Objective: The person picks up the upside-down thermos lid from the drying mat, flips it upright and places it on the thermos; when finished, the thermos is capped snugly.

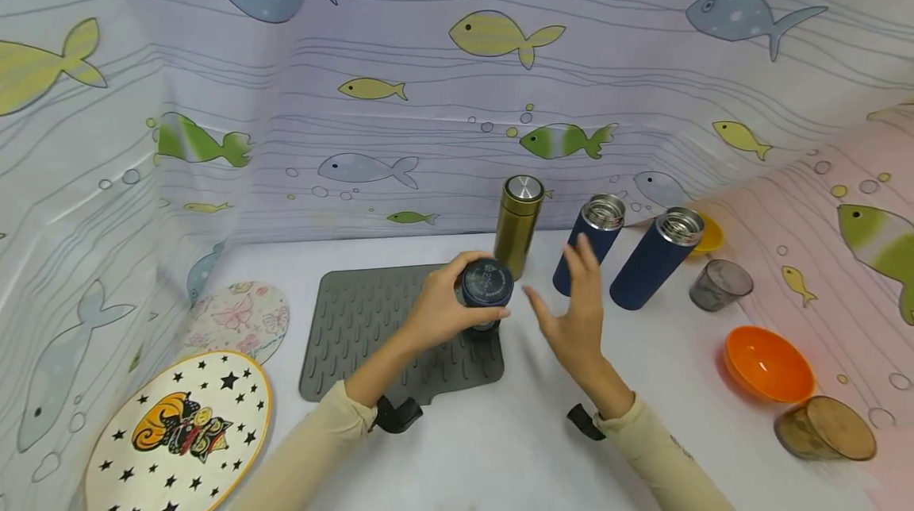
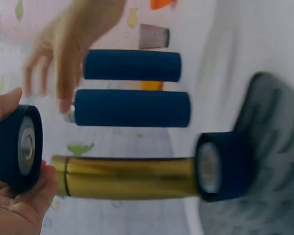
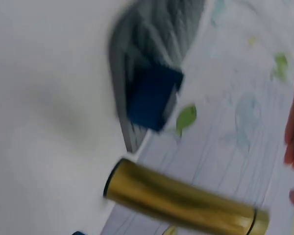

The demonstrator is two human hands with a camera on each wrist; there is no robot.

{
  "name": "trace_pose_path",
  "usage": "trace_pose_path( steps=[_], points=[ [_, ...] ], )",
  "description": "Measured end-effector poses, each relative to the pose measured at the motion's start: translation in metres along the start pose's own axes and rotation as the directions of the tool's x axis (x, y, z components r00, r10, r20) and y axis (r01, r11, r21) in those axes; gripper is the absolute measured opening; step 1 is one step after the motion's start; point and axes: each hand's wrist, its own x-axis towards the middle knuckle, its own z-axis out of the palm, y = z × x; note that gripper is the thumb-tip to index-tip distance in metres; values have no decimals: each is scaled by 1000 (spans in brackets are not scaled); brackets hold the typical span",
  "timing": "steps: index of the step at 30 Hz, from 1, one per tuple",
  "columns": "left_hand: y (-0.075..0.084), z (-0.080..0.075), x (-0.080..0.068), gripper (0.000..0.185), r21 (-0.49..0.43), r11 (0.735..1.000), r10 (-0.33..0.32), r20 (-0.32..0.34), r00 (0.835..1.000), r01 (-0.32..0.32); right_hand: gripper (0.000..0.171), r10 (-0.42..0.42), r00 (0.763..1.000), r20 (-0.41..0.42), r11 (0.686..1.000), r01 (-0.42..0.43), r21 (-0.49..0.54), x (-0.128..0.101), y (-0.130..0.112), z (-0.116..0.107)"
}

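Over the right end of the mat (image 1: 357, 316), find the lid (image 1: 488, 282), raised in L hand (image 1: 437, 309). Pinched there betw. thumb on near side & fingers on far side, w/ no contact seen from R hand (image 1: 577, 332). Judged as key here: lying to the left of R hand, approx. level w/ its thumb tip in head view, & to the left also of mid flask (image 2: 132, 107) and outer flask (image 1: 651, 267). Much nearer to L hand, of course, being inside its grip; from R hand, apart but near.

For R hand, spread wide & holding nothing, w/ thumb well away from fingers, in front of mid flask in head view. Cannot tell if touching this flask or only near it.

About long axis: hardly to be found in so squat a shape; better to take the round axis, approx. upright, maybe a bit tilted acc. to left wrist view. Pointing w/ closed top up & inner side down, toward the mat, w/ pale plug visible inside. Under it, on the mat, note 2nd lid (image 2: 235, 166), seemingly w/ inner side up. Behind, see gold flask (image 1: 516, 233), capped; further right, mid & outer flask, both w/ open mouth & long axis upright.
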Motion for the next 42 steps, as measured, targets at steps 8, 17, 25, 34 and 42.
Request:
trace_pose_path(
  steps=[8, 17, 25, 34, 42],
  points=[
    [27, 7, 63, 75, 23, 1000, 20, -15, 1000, -20, 102, 599, 784, -162, 799, -598, 59, 30, 58, 15],
    [37, 20, 96, 70, 23, 999, 44, -21, 999, -44, 80, 700, 708, -92, 714, -692, 111, 26, 77, 27],
    [43, 26, 86, 72, -36, 996, 79, 35, 996, -77, 77, 641, 767, 27, 743, -628, 231, 6, 20, 17],
    [39, 42, 77, 71, -41, 997, 75, 90, 993, -72, 72, 625, 779, 49, 749, -616, 243, -2, -19, 14],
    [25, 55, 78, 73, -1, 996, 88, 97, 991, -88, 71, 609, 793, 37, 769, -601, 218, -17, -2, 18]
  ],
)
